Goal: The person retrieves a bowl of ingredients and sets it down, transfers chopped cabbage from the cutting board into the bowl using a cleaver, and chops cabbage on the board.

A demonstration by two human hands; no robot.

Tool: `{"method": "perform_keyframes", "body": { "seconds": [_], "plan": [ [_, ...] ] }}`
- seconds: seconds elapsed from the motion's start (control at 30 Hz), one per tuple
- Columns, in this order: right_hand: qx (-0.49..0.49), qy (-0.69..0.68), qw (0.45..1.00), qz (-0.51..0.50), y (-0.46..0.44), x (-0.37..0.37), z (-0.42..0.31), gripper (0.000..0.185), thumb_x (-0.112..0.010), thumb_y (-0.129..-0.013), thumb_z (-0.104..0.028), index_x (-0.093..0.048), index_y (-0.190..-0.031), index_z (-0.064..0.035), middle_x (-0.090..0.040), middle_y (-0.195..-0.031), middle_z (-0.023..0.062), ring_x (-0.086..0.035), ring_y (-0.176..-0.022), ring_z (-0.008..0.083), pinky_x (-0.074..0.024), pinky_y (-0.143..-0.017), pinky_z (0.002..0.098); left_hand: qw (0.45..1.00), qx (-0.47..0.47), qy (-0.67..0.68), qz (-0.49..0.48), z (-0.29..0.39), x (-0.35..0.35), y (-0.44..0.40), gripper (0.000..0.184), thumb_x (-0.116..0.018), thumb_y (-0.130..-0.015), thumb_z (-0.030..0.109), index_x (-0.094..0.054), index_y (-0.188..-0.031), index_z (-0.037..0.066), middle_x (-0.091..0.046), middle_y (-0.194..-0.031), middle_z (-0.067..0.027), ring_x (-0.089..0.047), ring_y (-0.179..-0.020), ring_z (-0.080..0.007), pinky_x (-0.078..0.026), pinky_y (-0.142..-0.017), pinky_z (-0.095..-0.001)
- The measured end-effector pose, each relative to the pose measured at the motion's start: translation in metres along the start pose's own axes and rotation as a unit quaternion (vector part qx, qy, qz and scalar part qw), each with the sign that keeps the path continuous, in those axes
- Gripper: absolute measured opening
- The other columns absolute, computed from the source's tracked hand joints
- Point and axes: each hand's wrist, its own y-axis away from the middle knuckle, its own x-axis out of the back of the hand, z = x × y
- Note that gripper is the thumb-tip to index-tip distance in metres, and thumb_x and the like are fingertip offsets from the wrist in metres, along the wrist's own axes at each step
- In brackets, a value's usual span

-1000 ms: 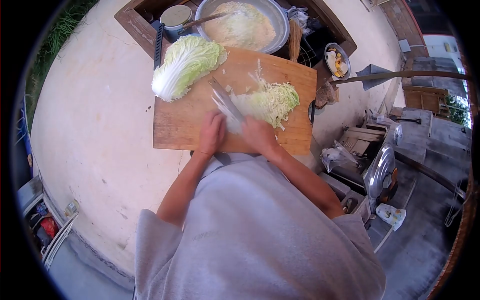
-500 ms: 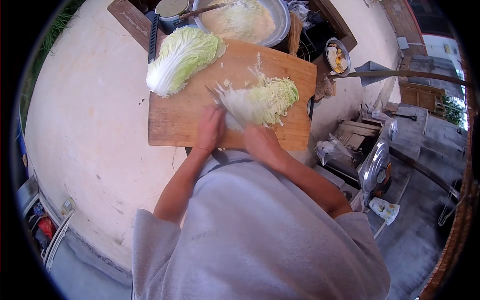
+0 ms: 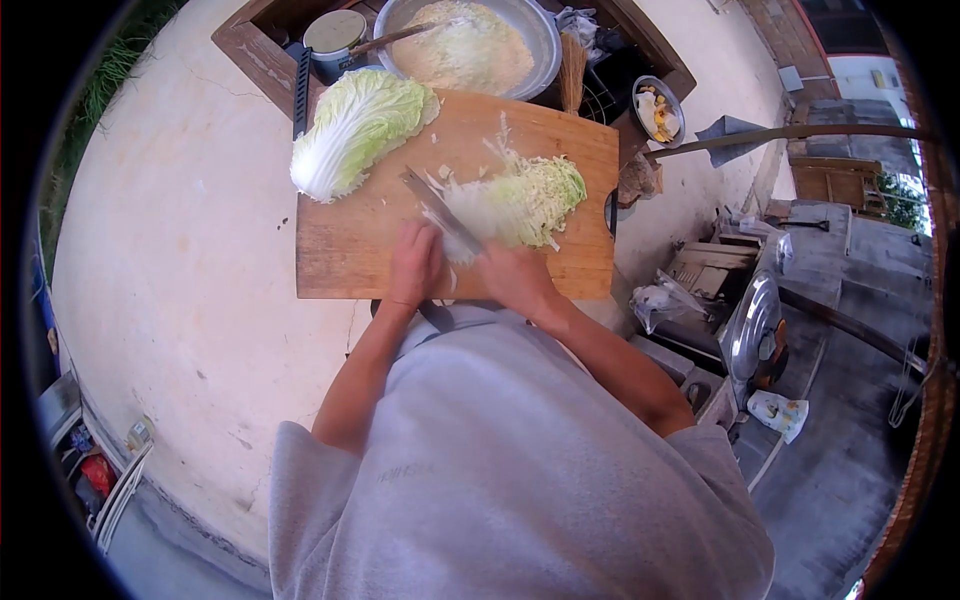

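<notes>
A wooden cutting board (image 3: 350,250) lies in front of my body. My right hand (image 3: 512,274) is closed round the handle end of a knife (image 3: 445,215), whose blade slants up and left over the board. Right of the blade lies a heap of shredded cabbage (image 3: 535,200). My left hand (image 3: 416,262) is closed at the near left side of the blade, its fingers curled on pale cabbage that is mostly hidden and blurred. A cabbage piece (image 3: 358,130) with white ribs and green leaves rests at the board's far left corner.
Beyond the board stands a large metal basin (image 3: 550,50) of yellowish crumbly food, with a stick in it. Left of it is a lidded bucket (image 3: 335,35). A small bowl of scraps (image 3: 658,112) and a brush (image 3: 573,75) are at the right. A round metal lid (image 3: 750,325) stands farther right.
The knife has tilted and shifted slightly over the cabbage between frames. Both hands stay close to it. The whole view has shifted a little.
</notes>
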Motion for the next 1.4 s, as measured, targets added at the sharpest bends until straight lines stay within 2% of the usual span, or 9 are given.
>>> {"method": "perform_keyframes", "body": {
  "seconds": [0.27, 0.3, 0.37, 0.53, 0.83, 0.93, 1.1, 1.23, 1.4],
  "plan": [
    [-0.020, 0.043, 0.996, -0.069, 0.007, -0.002, -0.004, 0.015, -0.056, -0.089, -0.010, -0.057, -0.084, 0.0049, -0.063, -0.066, 0.0269, -0.066, -0.064, 0.0456, -0.0526, -0.059, 0.0536, 1.000, -0.009, -0.006, -0.002, 0.003, 0.002, -0.002, 0.019, -0.064, -0.080, -0.009, -0.060, -0.096, 0.000, -0.060, -0.098, -0.0159, -0.057, -0.091, -0.0348, -0.048, -0.081, -0.0408],
    [-0.064, 0.032, 0.992, -0.106, 0.006, -0.005, -0.002, 0.017, -0.053, -0.091, -0.011, -0.062, -0.090, 0.0038, -0.065, -0.077, 0.0289, -0.065, -0.075, 0.0486, -0.0502, -0.069, 0.0569, 1.000, -0.004, -0.009, -0.009, 0.005, 0.002, -0.005, 0.018, -0.063, -0.080, -0.009, -0.060, -0.096, -0.001, -0.060, -0.098, -0.0162, -0.057, -0.091, -0.0351, -0.047, -0.081, -0.0412],
    [-0.081, 0.044, 0.988, -0.123, 0.002, 0.005, -0.014, 0.016, -0.054, -0.090, -0.009, -0.061, -0.084, 0.0050, -0.065, -0.076, 0.0298, -0.065, -0.074, 0.0483, -0.0506, -0.068, 0.0569, 1.000, 0.005, 0.000, -0.013, 0.006, 0.003, -0.006, 0.017, -0.063, -0.080, -0.009, -0.059, -0.095, -0.002, -0.059, -0.096, -0.0164, -0.055, -0.088, -0.0353, -0.046, -0.079, -0.0413],
    [-0.041, 0.017, 0.991, -0.123, -0.014, -0.010, -0.007, 0.015, -0.056, -0.090, -0.008, -0.059, -0.085, 0.0050, -0.064, -0.074, 0.0292, -0.065, -0.072, 0.0477, -0.0512, -0.065, 0.0557, 1.000, -0.002, 0.010, -0.014, 0.005, 0.005, -0.007, 0.016, -0.063, -0.079, -0.010, -0.059, -0.094, -0.002, -0.058, -0.095, -0.0167, -0.054, -0.086, -0.0357, -0.046, -0.078, -0.0412],
    [-0.012, -0.024, 0.999, 0.018, 0.002, -0.041, 0.031, 0.022, -0.061, -0.093, -0.023, -0.059, -0.090, -0.0013, -0.064, -0.068, 0.0246, -0.064, -0.065, 0.0457, -0.0510, -0.059, 0.0544, 0.999, 0.023, 0.007, -0.032, -0.008, 0.004, 0.003, 0.015, -0.067, -0.082, -0.005, -0.063, -0.095, 0.001, -0.061, -0.096, -0.0142, -0.058, -0.089, -0.0334, -0.048, -0.079, -0.0403],
    [-0.025, -0.071, 0.995, 0.065, 0.011, -0.020, 0.025, 0.024, -0.062, -0.094, -0.023, -0.060, -0.090, 0.0004, -0.063, -0.069, 0.0241, -0.064, -0.066, 0.0449, -0.0503, -0.059, 0.0523, 0.992, 0.100, 0.051, -0.060, -0.006, 0.006, 0.006, 0.031, -0.074, -0.079, 0.003, -0.062, -0.108, 0.003, -0.059, -0.113, -0.0165, -0.058, -0.100, -0.0340, -0.050, -0.086, -0.0396],
    [-0.057, -0.118, 0.987, 0.095, 0.019, 0.006, 0.022, 0.022, -0.062, -0.093, -0.021, -0.060, -0.089, 0.0009, -0.063, -0.069, 0.0241, -0.064, -0.067, 0.0444, -0.0501, -0.059, 0.0506, 0.984, 0.052, -0.047, -0.161, 0.024, 0.026, -0.019, 0.053, -0.082, -0.071, 0.006, -0.059, -0.118, 0.006, -0.051, -0.131, -0.0181, -0.051, -0.117, -0.0366, -0.046, -0.100, -0.0422],
    [-0.059, -0.091, 0.989, 0.101, 0.023, 0.004, 0.029, 0.023, -0.062, -0.093, -0.021, -0.060, -0.087, 0.0008, -0.064, -0.069, 0.0238, -0.064, -0.066, 0.0441, -0.0504, -0.059, 0.0503, 0.973, 0.065, -0.057, -0.215, 0.018, 0.022, -0.018, 0.051, -0.082, -0.068, 0.007, -0.062, -0.114, 0.008, -0.056, -0.119, -0.0165, -0.050, -0.112, -0.0374, -0.044, -0.097, -0.0437],
    [-0.063, -0.100, 0.988, 0.096, 0.030, -0.007, 0.036, 0.025, -0.063, -0.093, -0.023, -0.060, -0.085, 0.0000, -0.065, -0.070, 0.0241, -0.065, -0.068, 0.0442, -0.0505, -0.061, 0.0520, 0.979, 0.045, -0.064, -0.187, 0.005, 0.023, -0.007, 0.042, -0.081, -0.073, 0.009, -0.066, -0.111, 0.007, -0.058, -0.108, -0.0160, -0.053, -0.102, -0.0363, -0.046, -0.088, -0.0440]
  ]
}}
